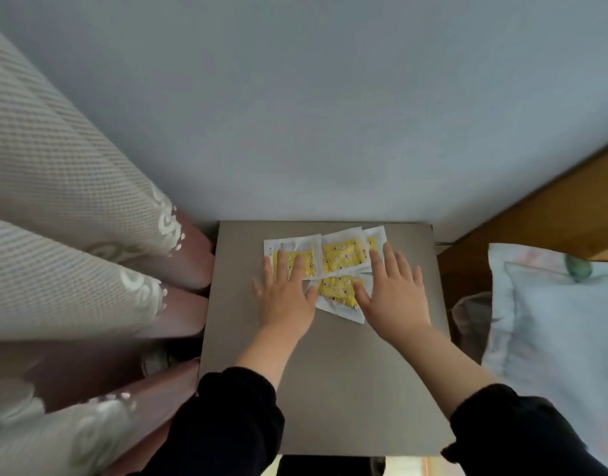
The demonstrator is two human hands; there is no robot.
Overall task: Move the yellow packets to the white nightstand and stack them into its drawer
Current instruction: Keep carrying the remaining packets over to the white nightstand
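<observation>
Yellow flat packets with white borders [344,257] lie overlapping on the grey-brown square table [330,389], under and between the left grip [285,297] and right grip [395,297], both spread flat, fingers straight, pressing them.

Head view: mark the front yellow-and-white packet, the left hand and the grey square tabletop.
front yellow-and-white packet [337,292], head view, yellow centre.
left hand [286,298], head view, its back.
grey square tabletop [347,389], head view, bare front.
</observation>
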